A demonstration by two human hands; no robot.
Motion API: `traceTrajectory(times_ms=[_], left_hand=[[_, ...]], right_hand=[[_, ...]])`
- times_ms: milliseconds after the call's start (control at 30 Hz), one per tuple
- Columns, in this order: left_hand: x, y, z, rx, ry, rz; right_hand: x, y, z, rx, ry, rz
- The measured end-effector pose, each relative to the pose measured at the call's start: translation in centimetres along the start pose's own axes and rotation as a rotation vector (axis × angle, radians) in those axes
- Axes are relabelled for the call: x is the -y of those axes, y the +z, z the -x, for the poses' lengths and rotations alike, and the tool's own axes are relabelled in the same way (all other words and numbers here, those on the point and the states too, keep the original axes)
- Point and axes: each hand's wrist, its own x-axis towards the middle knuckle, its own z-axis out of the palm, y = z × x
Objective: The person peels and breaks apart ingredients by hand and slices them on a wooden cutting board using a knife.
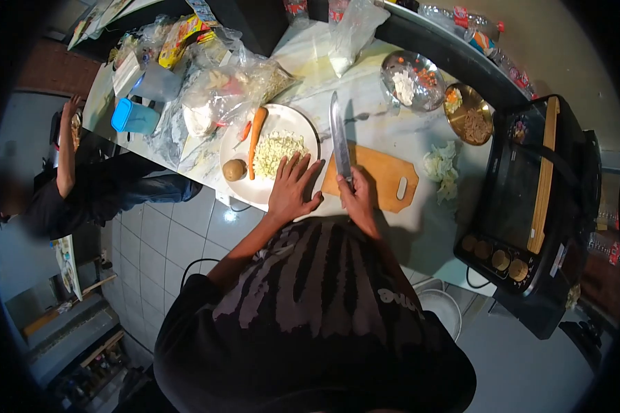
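Observation:
My right hand (358,198) is closed round the handle of a long kitchen knife (339,134), its blade pointing away from me above the wooden cutting board (382,175). With fingers spread, my left hand (294,186) rests at the near edge of a large white plate (238,189), touching a heap of chopped pale green vegetable (277,153). On that plate also lie a carrot (257,134), a small red chili (245,131) and a round brown potato (234,169).
Cabbage leaves (442,168) lie right of the board. Behind them stand a metal plate (430,65) and a metal bowl (486,107) with food. A black oven (513,199) takes the right end. Plastic bags (234,82) and a blue-lidded container (134,117) are left. Another person (55,186) stands far left.

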Motion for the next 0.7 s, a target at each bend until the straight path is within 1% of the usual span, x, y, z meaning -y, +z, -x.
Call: traceTrajectory(times_ms=[33,67,133,167,200,267,333,400,467,533,633,700], left_hand=[[-0.3,-0.1,0.6,0.014,0.001,0.001],[-0.1,-0.2,0.2,0.016,0.001,0.005],[-0.3,-0.5,-0.1,0.028,0.006,0.016],[-0.3,-0.4,-0.1,0.013,0.017,0.023],[-0.3,-0.5,-0.2,0.022,0.024,0.000],[-0.3,-0.2,-0.2,0.022,0.025,-0.026],[-0.3,0.0,-0.1,0.023,0.029,-0.039],[-0.4,0.2,0.0,0.025,0.024,-0.050],[-0.1,0.2,0.0,0.013,0.049,-0.063],[-0.4,-0.2,-0.1,0.012,0.049,-0.057],[-0.5,-0.3,-0.1,0.006,0.056,-0.038],[-0.6,-0.1,-0.2,-0.004,0.052,-0.026]], right_hand=[[0.2,-0.2,0.6,-0.022,-0.074,0.001],[0.8,-0.9,0.6,-0.043,-0.070,0.061],[1.5,-1.8,0.4,-0.108,-0.060,-0.074],[1.8,-2.5,0.4,-0.105,0.003,-0.110],[1.7,-2.7,0.6,-0.123,-0.008,-0.123],[1.1,-3.3,1.2,-0.193,0.068,-0.026],[-0.2,-3.9,1.9,-0.181,0.099,0.026],[-0.7,-3.8,2.1,-0.221,-0.070,0.283],[-0.3,-3.3,2.0,-0.230,-0.056,0.249],[0.2,-2.7,1.6,-0.268,-0.253,0.444],[0.7,-2.5,1.5,-0.275,-0.210,0.370],[0.4,-2.7,1.4,-0.266,-0.227,0.420]])
